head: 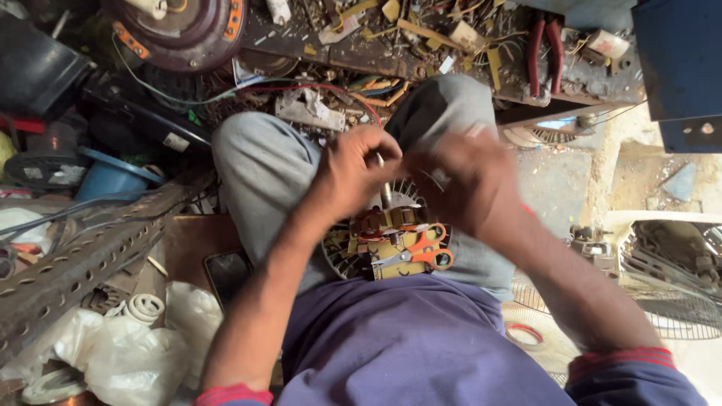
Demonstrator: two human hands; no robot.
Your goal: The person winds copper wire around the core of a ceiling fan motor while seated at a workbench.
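Note:
A small fan motor [383, 229] with yellow insulation and a steel shaft lies in my lap, between my grey-trousered knees. Orange-handled scissors [421, 252] rest on top of it. My left hand [353, 173] hovers just above the motor with fingers pinched on a thin light wire or strip. My right hand [466, 180] is blurred, close beside the left, fingers curled toward the same spot. What the right hand grips is not clear.
A perforated metal angle bar [83, 256] runs along the left. A dark phone [226, 274] lies by my left thigh, next to white plastic bags [128, 353]. Red-handled pliers [545, 45] lie on the cluttered bench ahead. Fan grilles [677, 293] sit at the right.

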